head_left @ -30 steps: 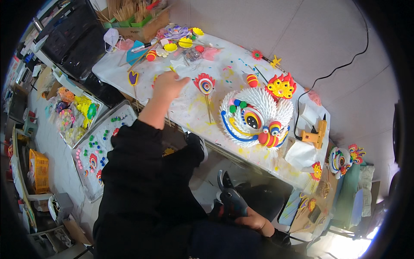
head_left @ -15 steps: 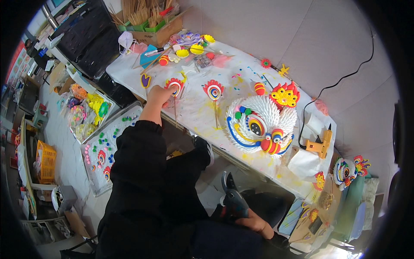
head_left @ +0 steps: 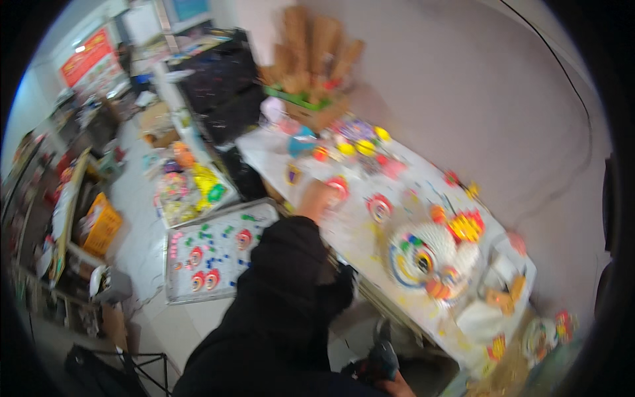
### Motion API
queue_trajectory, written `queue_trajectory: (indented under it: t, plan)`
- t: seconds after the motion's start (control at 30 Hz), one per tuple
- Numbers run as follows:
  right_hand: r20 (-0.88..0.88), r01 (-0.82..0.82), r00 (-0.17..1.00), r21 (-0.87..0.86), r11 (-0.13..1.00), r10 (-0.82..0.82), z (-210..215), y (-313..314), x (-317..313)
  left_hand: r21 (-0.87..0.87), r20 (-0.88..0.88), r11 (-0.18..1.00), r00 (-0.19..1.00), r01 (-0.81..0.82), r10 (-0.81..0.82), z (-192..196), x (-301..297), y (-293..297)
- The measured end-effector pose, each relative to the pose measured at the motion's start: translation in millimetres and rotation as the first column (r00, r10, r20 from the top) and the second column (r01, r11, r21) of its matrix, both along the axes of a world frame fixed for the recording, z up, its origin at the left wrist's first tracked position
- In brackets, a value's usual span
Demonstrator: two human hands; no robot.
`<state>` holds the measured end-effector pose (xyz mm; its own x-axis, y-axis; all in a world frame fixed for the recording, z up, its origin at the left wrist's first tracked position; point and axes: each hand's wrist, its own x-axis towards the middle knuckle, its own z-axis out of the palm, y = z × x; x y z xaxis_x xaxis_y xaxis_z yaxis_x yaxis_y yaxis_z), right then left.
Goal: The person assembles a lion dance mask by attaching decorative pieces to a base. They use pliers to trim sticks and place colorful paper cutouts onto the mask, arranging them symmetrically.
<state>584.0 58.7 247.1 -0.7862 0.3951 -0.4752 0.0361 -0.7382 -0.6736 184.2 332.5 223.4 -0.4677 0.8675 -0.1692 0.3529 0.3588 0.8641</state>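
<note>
My left hand (head_left: 316,200) reaches over the left part of the white-covered table, at the edge of a round red-and-white eye ornament (head_left: 338,188). Its fingers are smeared by motion, so I cannot see whether they grip the ornament. A second eye ornament (head_left: 379,209) lies just to the right. Low in the picture, my right hand (head_left: 395,385) is closed around grey-and-dark pruning shears (head_left: 382,357), held below the table edge. On the table's right half sits a white lion-head mask (head_left: 430,255) with a big eye and a red-and-yellow crest.
A metal tray (head_left: 167,268) with small coloured balls and several eye ornaments is at left. Behind it stands a box of bright pieces (head_left: 228,198). A carton of sticks (head_left: 317,112) is at the table's far end. A yellow glue gun (head_left: 506,296) lies right of the mask.
The whole view has swung, so the table appears farther right and lower, and the picture is blurred. My left hand stays by the same eye ornament. My right hand still holds the shears.
</note>
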Motion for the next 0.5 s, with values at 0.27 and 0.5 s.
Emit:
queue_trajectory:
  t: [0.27, 0.5]
  plan:
    - [-0.058, 0.015, 0.998, -0.037, 0.999, -0.017, 23, 3, -15, -0.045, 0.323, 0.995, 0.942, -0.084, 0.094, 21, -11, -12]
    - [-0.114, 0.103, 0.988, 0.013, 0.995, -0.101, 5, -5, -1, 0.411, 0.769, 0.91, 0.557, -0.055, -0.314, 80, 45, -92]
